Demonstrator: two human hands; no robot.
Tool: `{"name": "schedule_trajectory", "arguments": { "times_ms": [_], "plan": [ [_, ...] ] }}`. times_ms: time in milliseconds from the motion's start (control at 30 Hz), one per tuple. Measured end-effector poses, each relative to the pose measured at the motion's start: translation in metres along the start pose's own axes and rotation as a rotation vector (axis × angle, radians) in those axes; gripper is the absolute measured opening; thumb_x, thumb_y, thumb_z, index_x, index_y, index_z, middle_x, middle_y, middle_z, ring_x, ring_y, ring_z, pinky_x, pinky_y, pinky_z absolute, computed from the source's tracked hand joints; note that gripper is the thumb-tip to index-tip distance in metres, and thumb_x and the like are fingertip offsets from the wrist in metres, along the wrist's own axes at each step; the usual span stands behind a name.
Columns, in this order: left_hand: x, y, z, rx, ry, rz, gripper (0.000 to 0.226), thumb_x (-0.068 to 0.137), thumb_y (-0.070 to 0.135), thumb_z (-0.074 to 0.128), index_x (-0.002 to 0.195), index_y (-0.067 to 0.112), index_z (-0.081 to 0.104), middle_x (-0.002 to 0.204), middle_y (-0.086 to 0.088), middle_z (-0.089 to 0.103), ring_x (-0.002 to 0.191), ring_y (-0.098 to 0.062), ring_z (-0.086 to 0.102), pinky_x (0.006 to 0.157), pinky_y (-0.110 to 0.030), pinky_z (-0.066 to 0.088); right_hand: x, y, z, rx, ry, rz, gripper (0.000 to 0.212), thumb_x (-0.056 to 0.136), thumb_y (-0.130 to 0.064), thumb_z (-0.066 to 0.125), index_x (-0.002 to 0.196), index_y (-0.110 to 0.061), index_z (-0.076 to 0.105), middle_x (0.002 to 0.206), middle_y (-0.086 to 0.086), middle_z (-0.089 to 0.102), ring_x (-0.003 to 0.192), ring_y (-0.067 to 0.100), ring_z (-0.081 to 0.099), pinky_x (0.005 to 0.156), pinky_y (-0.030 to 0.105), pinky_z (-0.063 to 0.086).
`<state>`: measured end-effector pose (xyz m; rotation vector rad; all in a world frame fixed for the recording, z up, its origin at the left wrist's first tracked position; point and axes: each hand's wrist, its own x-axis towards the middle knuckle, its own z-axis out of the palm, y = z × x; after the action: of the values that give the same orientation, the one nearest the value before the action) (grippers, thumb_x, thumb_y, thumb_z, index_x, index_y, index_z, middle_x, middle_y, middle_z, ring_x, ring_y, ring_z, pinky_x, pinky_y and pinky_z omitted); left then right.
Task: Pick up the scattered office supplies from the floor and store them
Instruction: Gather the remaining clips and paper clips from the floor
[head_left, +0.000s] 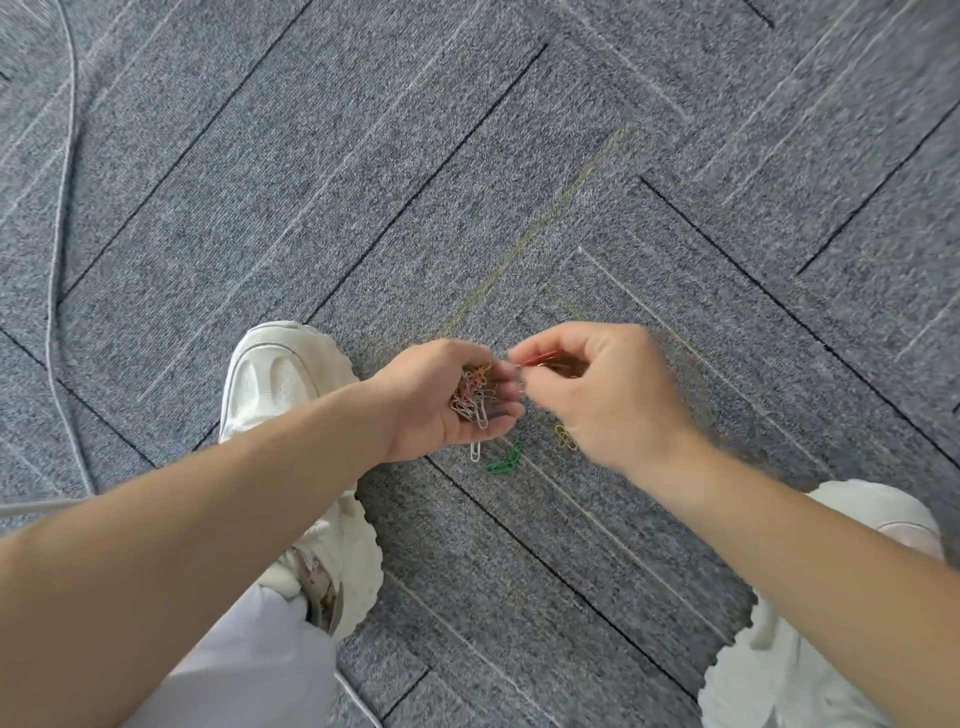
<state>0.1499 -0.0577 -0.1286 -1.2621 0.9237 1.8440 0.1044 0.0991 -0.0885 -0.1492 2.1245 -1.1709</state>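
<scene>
I crouch over the grey carpet floor (363, 182), my white shoes (280, 379) planted to either side. My left hand (447, 400) is cupped palm up just above the floor, curled loosely around a pile of paper clips (472, 395) in pink, gold and silver. My right hand (592, 395) sits just beside it, fingertips pinched together on a red paper clip (540, 358) that I hold at the edge of the cupped palm, so the two hands are almost touching.

Most of the gathering looks done, going by the heap in my left palm. Some clips are left on the floor right under my hands: a white paper clip (474, 451) just below the heel of my left hand, a pair of green paper clips (506, 460) next to it, and a yellow paper clip (565, 437) partly hidden under my right hand. I cannot tell whether more lie beneath my hands or outside the view; the rest of the carpet I can see is bare apart from a thin grey cable (57, 234) running along the left.

The storing half has not begun. No box, tray or desk shows here, so I judge that after the red clip joins the pile and the last few are picked up, I will need to carry the handful to wherever it belongs.
</scene>
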Motion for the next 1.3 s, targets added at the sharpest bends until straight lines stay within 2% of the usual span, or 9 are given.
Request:
{"name": "schedule_trajectory", "arguments": {
  "times_ms": [133, 200, 300, 367, 500, 667, 933, 1100, 1300],
  "plan": [
    [0.000, 0.000, 0.000, -0.015, -0.079, -0.001, 0.031, 0.099, 0.015, 0.038, 0.112, 0.000, 0.063, 0.091, -0.016, 0.069, 0.077, -0.023, 0.067, 0.064, -0.035, 0.059, -0.011, -0.021, 0.012, -0.262, -0.174, -0.163, 0.035, 0.090, -0.011, 0.058, 0.121, -0.020, 0.071, 0.118, -0.006, 0.071, 0.107, 0.003, 0.065, 0.097, 0.019, 0.049],
    [0.001, 0.001, -0.001, -0.040, -0.079, -0.007, 0.030, 0.100, 0.017, 0.040, 0.112, 0.001, 0.061, 0.086, -0.015, 0.069, 0.072, -0.022, 0.068, 0.062, -0.035, 0.059, -0.014, -0.021, 0.012, -0.295, -0.191, -0.200, 0.040, 0.091, -0.007, 0.053, 0.126, -0.018, 0.067, 0.127, -0.004, 0.067, 0.117, 0.004, 0.060, 0.103, 0.016, 0.043],
    [0.002, 0.002, -0.002, -0.062, -0.045, -0.030, 0.027, 0.099, 0.023, 0.042, 0.104, 0.002, 0.058, 0.080, -0.013, 0.065, 0.068, -0.021, 0.064, 0.065, -0.034, 0.057, -0.014, -0.014, 0.004, -0.207, -0.161, -0.176, 0.038, 0.092, -0.001, 0.051, 0.121, -0.016, 0.070, 0.116, -0.005, 0.071, 0.096, -0.010, 0.062, 0.085, 0.007, 0.048],
    [0.002, 0.002, -0.001, -0.064, -0.013, -0.043, 0.027, 0.100, 0.028, 0.042, 0.093, 0.007, 0.057, 0.073, -0.009, 0.060, 0.061, -0.017, 0.058, 0.053, -0.026, 0.049, -0.011, -0.005, -0.004, -0.141, -0.123, -0.158, 0.036, 0.092, 0.001, 0.051, 0.114, -0.018, 0.072, 0.105, -0.009, 0.072, 0.081, -0.015, 0.062, 0.070, 0.004, 0.047],
    [0.003, 0.003, -0.005, -0.099, 0.063, -0.004, 0.041, 0.102, 0.037, 0.042, 0.067, 0.017, 0.047, 0.062, -0.001, 0.049, 0.050, -0.011, 0.041, 0.040, -0.019, 0.029, 0.007, 0.021, -0.020, -0.397, 0.071, -0.335, 0.022, 0.088, -0.003, 0.061, 0.101, -0.017, 0.072, 0.101, -0.005, 0.066, 0.077, 0.003, 0.060, 0.068, 0.008, 0.043],
    [-0.002, 0.014, -0.017, -0.083, 0.107, 0.078, 0.045, 0.102, 0.042, 0.043, 0.062, 0.021, 0.039, 0.054, 0.004, 0.040, 0.044, -0.008, 0.029, 0.037, -0.017, 0.016, 0.026, 0.039, -0.008, -0.776, -0.194, -0.308, 0.031, 0.097, -0.028, 0.058, 0.127, -0.021, 0.058, 0.121, -0.003, 0.055, 0.109, 0.018, 0.055, 0.089, 0.036, 0.052],
    [-0.007, 0.021, -0.032, 0.192, 0.195, 0.155, 0.047, 0.098, 0.048, 0.049, 0.060, 0.024, 0.037, 0.051, 0.006, 0.036, 0.041, -0.008, 0.027, 0.038, -0.015, 0.013, 0.015, 0.045, 0.032, -0.898, -0.264, -0.428, 0.020, 0.094, 0.004, 0.042, 0.101, -0.010, 0.054, 0.086, 0.000, 0.048, 0.078, 0.018, 0.051, 0.067, 0.029, 0.050],
    [-0.009, 0.021, -0.036, 0.365, 0.219, 0.216, 0.046, 0.097, 0.045, 0.054, 0.058, 0.024, 0.040, 0.051, 0.005, 0.041, 0.042, -0.010, 0.033, 0.038, -0.018, 0.022, 0.019, 0.045, 0.016, -0.436, -0.208, -0.076, 0.015, 0.082, -0.006, 0.058, 0.074, -0.016, 0.050, 0.072, -0.003, 0.056, 0.069, 0.016, 0.055, 0.059, 0.031, 0.046],
    [-0.012, 0.014, -0.033, 0.390, 0.181, 0.284, 0.045, 0.098, 0.037, 0.056, 0.059, 0.021, 0.038, 0.048, 0.003, 0.040, 0.043, -0.013, 0.042, 0.041, -0.022, 0.030, 0.015, 0.049, -0.020, 0.837, -0.205, 0.341, 0.020, 0.053, 0.007, 0.036, 0.058, -0.012, 0.038, 0.063, 0.006, 0.042, 0.060, 0.019, 0.048, 0.053, 0.027, 0.044]
  ]
}}
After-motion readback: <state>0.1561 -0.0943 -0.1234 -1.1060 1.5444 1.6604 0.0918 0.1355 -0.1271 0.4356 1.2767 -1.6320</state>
